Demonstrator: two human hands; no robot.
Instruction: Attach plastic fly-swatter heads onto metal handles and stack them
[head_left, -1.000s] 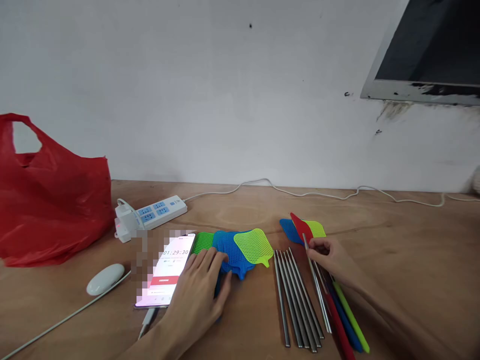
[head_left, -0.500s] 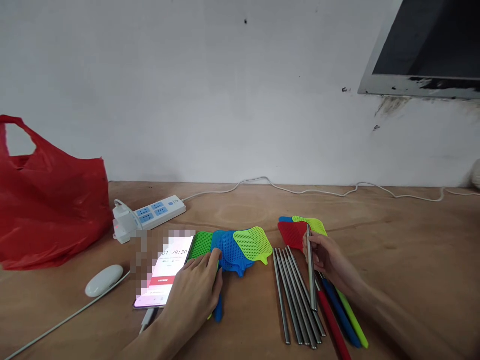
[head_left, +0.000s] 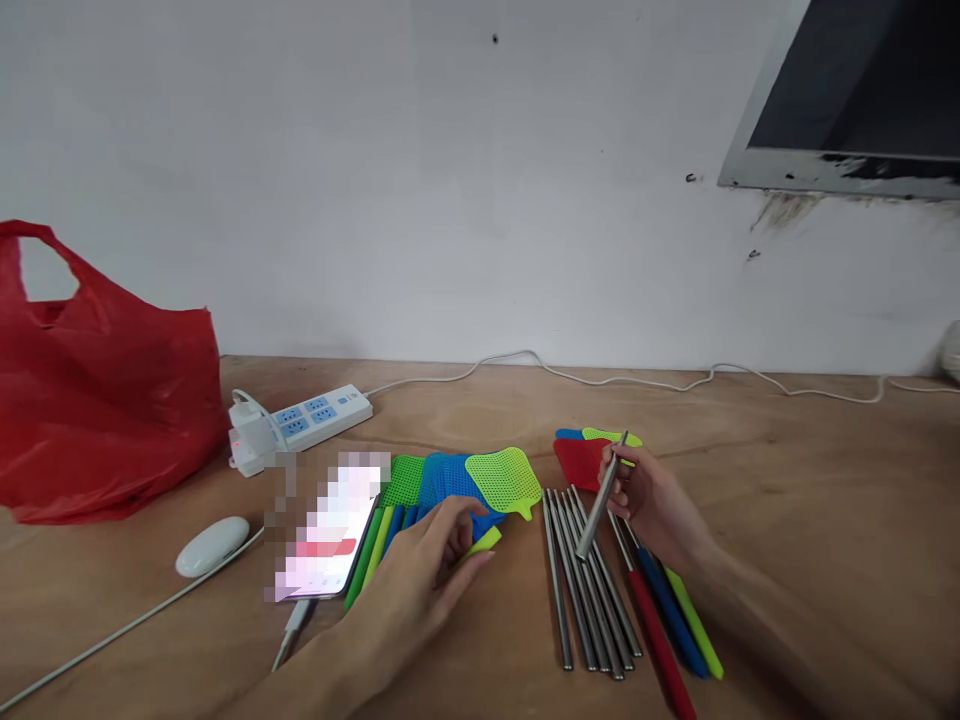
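In my right hand (head_left: 636, 492) is a metal tube (head_left: 602, 502), pinched between thumb and fingers and tilted over the other tubes. Several metal tubes (head_left: 581, 590) lie side by side below it. My left hand (head_left: 431, 570) is closed around a yellow-green handle sleeve (head_left: 487, 541), whose end pokes out by the fingertips. Beside that hand lie several green and blue handle sleeves (head_left: 367, 550). Behind it, perforated fly swatter heads overlap: a green one (head_left: 405, 478), blue ones (head_left: 448, 477) and a yellow-green one (head_left: 506, 480).
Past my right hand are a red swatter head (head_left: 577, 462) and red (head_left: 660, 640), blue (head_left: 679, 615) and yellow-green handles (head_left: 696, 622). Leftward are a lit phone (head_left: 330, 535), a power strip (head_left: 322, 415), a white mouse-like object (head_left: 213, 546) and a red plastic bag (head_left: 105, 400).
My left hand has moved right from the handle sleeves, with a yellow-green sleeve now in its fingers. My right hand has tilted the metal tube, its lower end swinging left.
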